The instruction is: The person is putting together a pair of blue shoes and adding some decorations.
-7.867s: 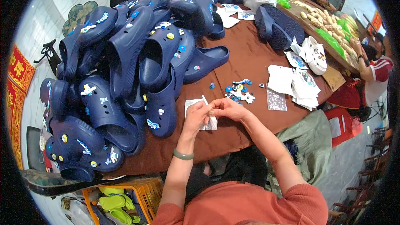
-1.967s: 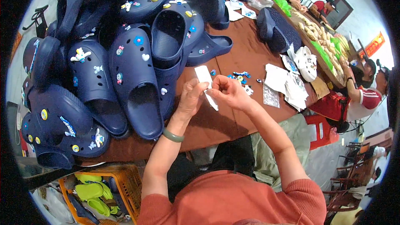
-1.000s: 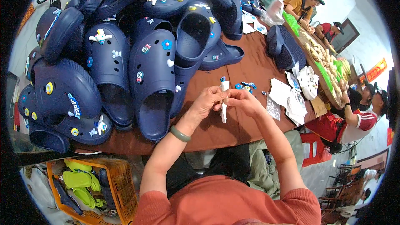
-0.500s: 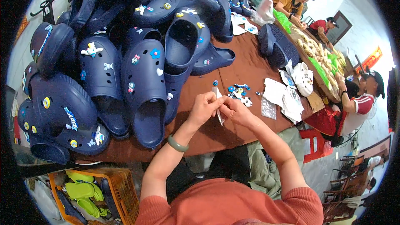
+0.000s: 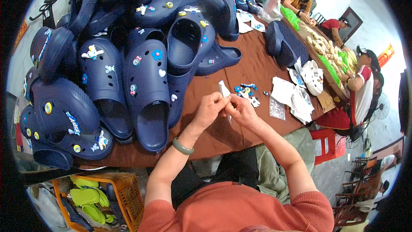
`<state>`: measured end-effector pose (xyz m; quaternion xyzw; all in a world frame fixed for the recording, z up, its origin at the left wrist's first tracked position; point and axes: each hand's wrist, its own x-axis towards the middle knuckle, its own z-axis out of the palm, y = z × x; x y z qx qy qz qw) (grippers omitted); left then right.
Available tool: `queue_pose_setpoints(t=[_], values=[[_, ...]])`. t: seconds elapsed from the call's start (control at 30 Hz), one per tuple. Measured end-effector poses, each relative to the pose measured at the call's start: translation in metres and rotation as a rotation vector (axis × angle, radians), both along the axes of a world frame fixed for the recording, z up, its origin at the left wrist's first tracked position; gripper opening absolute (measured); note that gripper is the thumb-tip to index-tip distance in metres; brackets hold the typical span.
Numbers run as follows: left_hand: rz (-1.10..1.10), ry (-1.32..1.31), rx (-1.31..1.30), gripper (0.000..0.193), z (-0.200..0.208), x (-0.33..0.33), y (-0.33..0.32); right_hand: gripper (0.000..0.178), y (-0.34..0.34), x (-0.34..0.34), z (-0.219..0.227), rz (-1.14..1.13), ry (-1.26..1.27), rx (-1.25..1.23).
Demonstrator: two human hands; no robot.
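Above the brown-covered table [image 5: 214, 144], my left hand [image 5: 209, 111] and my right hand [image 5: 243, 110] come together, fingertips pinching a small folded white card [image 5: 222, 88]. Its upper end sticks out past my fingers, and the rest is mostly covered by them. Just beyond my right hand lies a little heap of shoe charms [image 5: 246, 89] in blue, white and yellow. A jade-coloured bangle [image 5: 183, 147] is on my left wrist.
Navy clogs [image 5: 146, 77] with charms pile high at left. At right lie white cards [image 5: 285, 90], a clear bag [image 5: 277, 108], a white clog [image 5: 312, 78] and navy clogs [image 5: 285, 45]. An orange crate [image 5: 128, 189] holds green clogs below. Other people sit at the table beyond.
The white card has tilted and shows more of its upper end between my hands. At far right a person has turned, and another person's hand shows behind the clog pile.
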<state>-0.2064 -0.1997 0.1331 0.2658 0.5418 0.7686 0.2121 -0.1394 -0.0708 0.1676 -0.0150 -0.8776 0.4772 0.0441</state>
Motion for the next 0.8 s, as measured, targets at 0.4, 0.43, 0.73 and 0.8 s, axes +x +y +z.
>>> queue_pose_setpoints(t=[0.4, 0.43, 0.73, 0.8], values=[[-0.168, 0.039, -0.017, 0.015, -0.006, -0.017, 0.0, 0.021, 0.025, -0.01, -0.005, 0.112, 0.028, -0.084], [-0.162, 0.009, 0.028, 0.014, -0.008, -0.018, 0.0, 0.021, 0.024, -0.01, -0.007, 0.118, 0.021, -0.086], [-0.207, -0.18, 0.152, 0.017, -0.016, -0.013, 0.003, 0.026, 0.022, -0.008, -0.004, 0.242, -0.122, -0.501], [-0.246, -0.18, 0.145, 0.017, -0.017, -0.014, 0.001, 0.025, 0.013, -0.01, -0.001, 0.197, -0.203, -0.355]])
